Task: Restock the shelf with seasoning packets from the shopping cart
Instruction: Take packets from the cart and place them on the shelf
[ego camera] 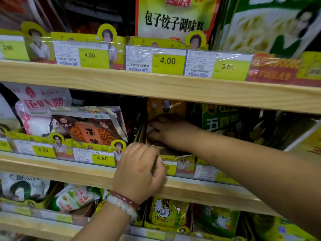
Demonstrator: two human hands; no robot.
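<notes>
We face a wooden shelf (156,87) stocked on three tiers, with price labels clipped along each front edge. On the middle tier, seasoning packets stand in rows behind a low yellow card rail (97,146); an orange-patterned packet (90,131) leans at the left, a green packet (220,119) stands at the right. Between them sits the amber packet (166,108) now being placed, upright in its slot, its top just under the tier above. The shopping cart is out of view.

The right hand (172,133) reaches into the slot, fingers spread flat on the packet's face, pressing rather than pinching; we cannot tell whether the thumb grips an edge. The left hand (139,171), with bead bracelets (125,204) at the wrist, is curled at the rail, its grip seemingly pinching the card front, though what it holds is hidden.

We judge the step to be seating the packet. Next, we would push it back, square it, then let go.
</notes>
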